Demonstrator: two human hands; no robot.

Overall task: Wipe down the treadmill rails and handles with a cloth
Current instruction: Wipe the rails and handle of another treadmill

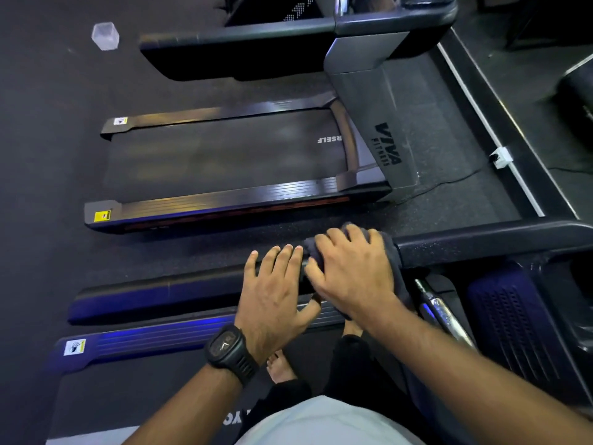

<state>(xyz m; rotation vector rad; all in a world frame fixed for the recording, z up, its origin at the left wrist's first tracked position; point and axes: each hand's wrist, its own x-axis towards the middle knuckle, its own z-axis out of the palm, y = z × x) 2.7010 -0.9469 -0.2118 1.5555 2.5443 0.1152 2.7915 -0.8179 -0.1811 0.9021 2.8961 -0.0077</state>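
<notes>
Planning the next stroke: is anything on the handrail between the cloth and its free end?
Yes: the left hand rests on the handrail right beside the cloth under the right hand; nothing else visible beyond.

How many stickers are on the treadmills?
3. One sticker on the rail end of the near treadmill; a yellow sticker and a white sticker on the next treadmill's rail ends. Others may be hidden.

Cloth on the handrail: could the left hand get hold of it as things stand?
Probably yes: the left hand rests on the handrail right beside the cloth, though the right hand covers most of it.
</notes>
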